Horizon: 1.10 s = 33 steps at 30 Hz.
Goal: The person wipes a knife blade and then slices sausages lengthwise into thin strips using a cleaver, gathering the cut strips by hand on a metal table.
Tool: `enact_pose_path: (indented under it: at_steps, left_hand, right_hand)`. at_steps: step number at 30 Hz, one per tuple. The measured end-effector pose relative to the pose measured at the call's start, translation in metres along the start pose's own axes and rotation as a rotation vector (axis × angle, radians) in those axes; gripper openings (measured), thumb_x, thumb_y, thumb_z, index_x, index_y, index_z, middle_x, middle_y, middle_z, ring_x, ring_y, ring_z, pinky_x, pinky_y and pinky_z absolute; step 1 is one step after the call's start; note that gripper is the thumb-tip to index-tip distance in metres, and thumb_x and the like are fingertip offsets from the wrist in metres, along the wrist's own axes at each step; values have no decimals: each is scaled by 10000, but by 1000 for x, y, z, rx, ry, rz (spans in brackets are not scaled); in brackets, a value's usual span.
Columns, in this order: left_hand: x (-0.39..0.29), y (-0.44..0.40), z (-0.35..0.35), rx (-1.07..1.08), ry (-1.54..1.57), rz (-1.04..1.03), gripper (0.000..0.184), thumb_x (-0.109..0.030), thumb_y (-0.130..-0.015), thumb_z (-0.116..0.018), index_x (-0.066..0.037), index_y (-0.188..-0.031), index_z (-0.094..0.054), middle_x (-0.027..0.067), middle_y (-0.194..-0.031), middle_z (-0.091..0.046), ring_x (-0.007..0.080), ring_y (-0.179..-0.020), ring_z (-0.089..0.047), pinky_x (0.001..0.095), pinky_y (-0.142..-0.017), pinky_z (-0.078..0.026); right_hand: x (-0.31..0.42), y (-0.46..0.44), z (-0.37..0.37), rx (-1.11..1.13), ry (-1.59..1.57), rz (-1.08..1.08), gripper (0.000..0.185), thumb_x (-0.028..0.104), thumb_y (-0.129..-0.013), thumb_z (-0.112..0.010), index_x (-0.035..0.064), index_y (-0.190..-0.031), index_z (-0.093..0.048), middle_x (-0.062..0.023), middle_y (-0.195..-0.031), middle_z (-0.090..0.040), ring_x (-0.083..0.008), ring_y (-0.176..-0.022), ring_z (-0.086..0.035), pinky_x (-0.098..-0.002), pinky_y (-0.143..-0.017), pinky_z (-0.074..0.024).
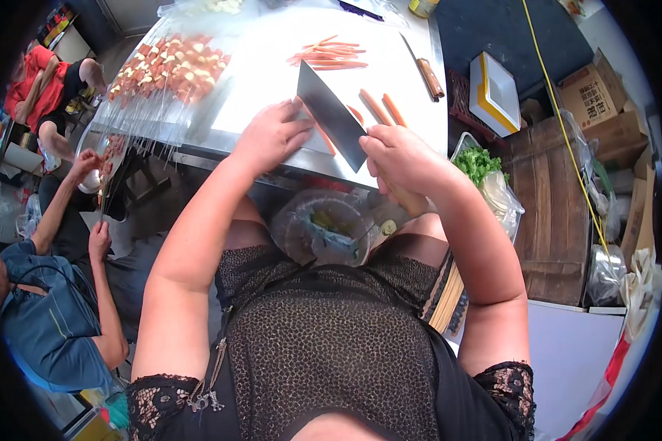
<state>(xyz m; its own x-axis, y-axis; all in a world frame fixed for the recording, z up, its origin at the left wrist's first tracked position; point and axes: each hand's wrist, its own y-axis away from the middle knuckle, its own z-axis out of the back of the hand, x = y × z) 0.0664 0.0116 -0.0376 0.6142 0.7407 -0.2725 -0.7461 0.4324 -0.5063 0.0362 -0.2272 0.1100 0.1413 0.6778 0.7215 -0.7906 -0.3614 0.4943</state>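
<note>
My right hand [404,158] is closed around the handle of a cleaver [332,114], its broad dark blade slanting over the white table [272,66]. Beside the blade, my left hand [273,137] has its fingers bent and pressed down at a long orange-pink stick [322,136], partly hidden by the blade. Two whole sausage-like orange sticks [384,110] lie just beyond my right hand. A pile of thin orange strips [327,54] sits farther back. Near the right edge rests a knife with a wooden handle [429,78].
Many loaded skewers [171,70] lie at the table's left. A co-worker in blue [59,309] holds a skewer at left; another person in red [40,88] sits beyond. Below the table's front edge stands a lined bucket [294,228]. Green leaves [478,163] are at right.
</note>
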Motion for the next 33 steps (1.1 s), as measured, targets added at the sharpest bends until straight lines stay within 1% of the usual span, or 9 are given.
enact_pose_path:
  at_steps: [2,4,7,10,26,29,31,32,33]
  left_hand:
    - [-5,-2,4,-21,0,-18,265,-223,-878,-652,-106,-1110,-704,140,-1268,-605,341,-1199,-554,440,-1026,-432]
    - [-15,-1,6,25,85,-111,243,-159,-857,-667,-75,-1083,-698,132,-1210,-632,332,-1133,-586,427,-980,-464]
    - [-31,8,-8,-58,142,-68,232,-110,-835,-680,-56,-1060,-692,120,-1127,-654,319,-1049,-608,410,-915,-496]
    - [-36,7,-9,-80,165,-50,238,-121,-825,-690,-60,-1055,-696,118,-1097,-648,312,-1017,-609,408,-879,-510]
    - [-41,7,-1,-47,157,-90,244,-158,-813,-721,-84,-1045,-706,117,-1133,-621,322,-1030,-592,417,-911,-498]
    - [-41,8,-2,-36,153,-90,244,-165,-816,-722,-80,-1044,-704,124,-1130,-620,323,-1035,-595,417,-913,-497]
    - [-39,10,-6,-42,173,-67,245,-149,-814,-721,-80,-1049,-707,132,-1132,-621,327,-1051,-596,413,-919,-497]
    - [-40,9,-5,-42,172,-73,245,-149,-814,-721,-80,-1049,-707,132,-1132,-621,327,-1051,-596,413,-919,-497]
    - [-41,8,-3,-17,209,-34,257,-131,-823,-709,-77,-1074,-701,141,-1142,-620,328,-1061,-596,398,-925,-495]
  right_hand:
    - [-1,0,-1,-8,-7,-4,281,230,-1022,-421,1,-895,-520,-48,-681,-539,-150,-502,-567,-326,-448,-495]
    - [-4,-3,-1,-8,14,4,282,229,-1022,-421,-2,-895,-522,-49,-675,-539,-150,-498,-568,-326,-455,-498]
    - [-10,-6,-2,-6,8,46,277,225,-1019,-426,-4,-899,-526,-51,-672,-544,-148,-501,-571,-330,-459,-500]
    - [-8,-3,-2,0,9,36,276,225,-1018,-426,-8,-911,-530,-51,-668,-548,-148,-502,-569,-331,-461,-500]
    - [-9,-3,-12,-4,46,27,298,246,-1026,-411,-15,-952,-537,-51,-673,-555,-145,-519,-569,-326,-475,-507]
    - [-9,-2,-17,-28,58,10,296,242,-1021,-416,-24,-975,-539,-63,-707,-569,-154,-539,-579,-329,-493,-511]
    - [-17,-5,-25,-58,188,69,295,240,-1014,-423,-30,-1001,-542,-75,-729,-574,-165,-557,-588,-335,-511,-515]
    - [-24,-8,-28,-136,263,185,331,231,-1003,-426,-66,-971,-568,-165,-666,-604,-248,-541,-632,-397,-581,-535]
    - [-23,-6,-26,-141,263,190,331,231,-1003,-426,-66,-971,-568,-165,-666,-604,-248,-541,-632,-397,-581,-535]
